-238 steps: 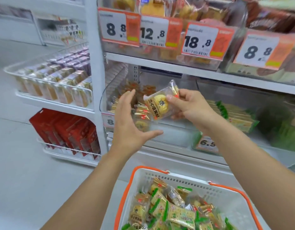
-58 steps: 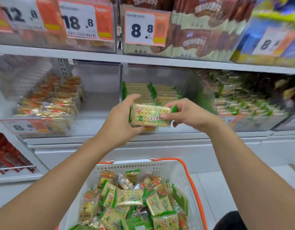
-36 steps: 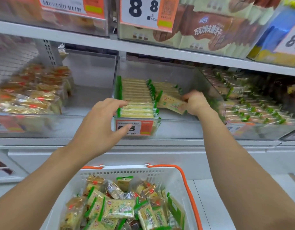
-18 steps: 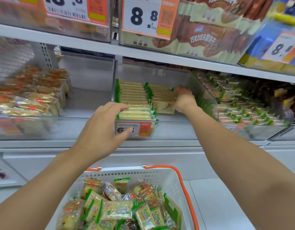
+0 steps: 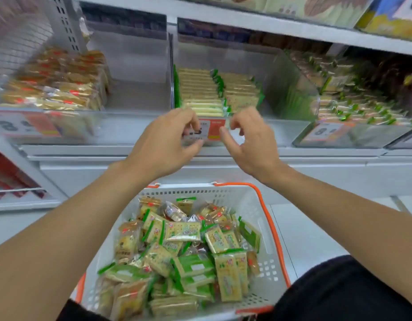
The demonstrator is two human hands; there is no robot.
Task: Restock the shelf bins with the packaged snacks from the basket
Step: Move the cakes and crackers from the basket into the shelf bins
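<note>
While both arms reach over the white basket (image 5: 251, 200) of packaged snacks (image 5: 184, 249), left hand (image 5: 163, 144) and right hand (image 5: 251, 142) empty, fingers loosely curled, before the cracker bin (image 5: 288, 72).

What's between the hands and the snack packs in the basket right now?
Nothing visible. Left hand and right hand hang empty in front of the price tag on the cracker bin; the white basket sits open-topped directly below, its cracker packs exposed.
</note>
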